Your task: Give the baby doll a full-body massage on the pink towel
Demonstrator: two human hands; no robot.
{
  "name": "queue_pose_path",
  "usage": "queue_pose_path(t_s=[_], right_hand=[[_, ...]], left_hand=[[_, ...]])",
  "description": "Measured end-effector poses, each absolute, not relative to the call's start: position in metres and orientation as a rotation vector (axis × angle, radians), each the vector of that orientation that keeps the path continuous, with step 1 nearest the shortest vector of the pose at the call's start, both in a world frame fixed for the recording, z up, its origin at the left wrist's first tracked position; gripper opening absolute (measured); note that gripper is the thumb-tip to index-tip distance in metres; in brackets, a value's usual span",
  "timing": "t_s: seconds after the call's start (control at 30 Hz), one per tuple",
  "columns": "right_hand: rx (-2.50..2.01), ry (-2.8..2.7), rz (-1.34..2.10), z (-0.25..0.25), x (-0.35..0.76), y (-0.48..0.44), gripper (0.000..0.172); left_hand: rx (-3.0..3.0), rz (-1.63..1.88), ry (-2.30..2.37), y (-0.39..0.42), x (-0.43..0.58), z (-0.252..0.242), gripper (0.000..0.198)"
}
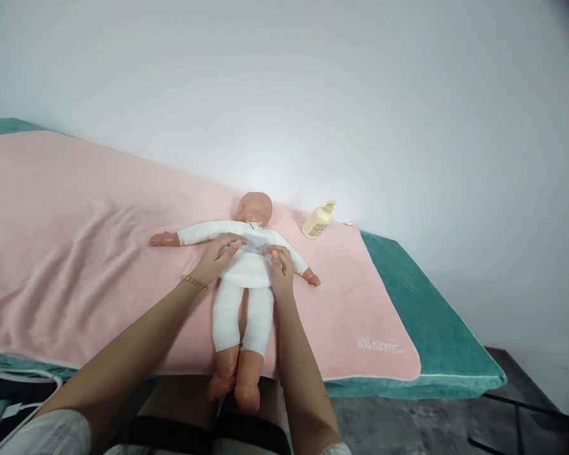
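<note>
The left arm [136, 330] is slanting up from the lower left, its wrist [203, 274] lying nearly in line with it; the left hand [219, 256] is resting back-up, its fingers pointing inward; the right arm [303, 363] is rising more steeply from below, leaning slightly left; the right hand [283, 266] is bending its fingers inward — the two hands facing each other, apart — their exact grip being too small to tell.

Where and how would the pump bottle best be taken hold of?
Probably around the broad body of the pump bottle, below its pump head, with the right hand coming from the near side. The body offers more to wrap than the narrow pump, which might depress; the wall blocks the far side, and the doll lies to its left.
</note>
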State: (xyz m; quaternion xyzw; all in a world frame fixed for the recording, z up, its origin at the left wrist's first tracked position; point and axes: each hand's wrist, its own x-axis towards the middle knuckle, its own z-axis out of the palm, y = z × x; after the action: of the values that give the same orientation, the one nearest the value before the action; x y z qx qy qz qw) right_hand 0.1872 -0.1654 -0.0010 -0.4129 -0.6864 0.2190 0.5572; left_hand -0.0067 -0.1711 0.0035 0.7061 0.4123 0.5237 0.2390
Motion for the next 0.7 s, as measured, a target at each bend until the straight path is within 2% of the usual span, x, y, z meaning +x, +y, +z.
queue_pose_path(t_s=[0.23,0.5,0.7], right_hand=[[-1.040,-1.775,0.460,0.010,0.179,-0.110,0.042],[-1.159,-1.926,0.387,-0.004,0.170,-0.101,0.046],[-1.159,-1.912,0.371,-0.006,0.172,-0.100,0.049]], left_hand=[[2.101,1.349,1.142,-0.129,-0.003,0.010,0.040],[2.296,1.074,1.242,-0.092,0.001,0.003,0.041],[2.252,1.088,1.157,-0.088,0.000,0.006,0.042]])
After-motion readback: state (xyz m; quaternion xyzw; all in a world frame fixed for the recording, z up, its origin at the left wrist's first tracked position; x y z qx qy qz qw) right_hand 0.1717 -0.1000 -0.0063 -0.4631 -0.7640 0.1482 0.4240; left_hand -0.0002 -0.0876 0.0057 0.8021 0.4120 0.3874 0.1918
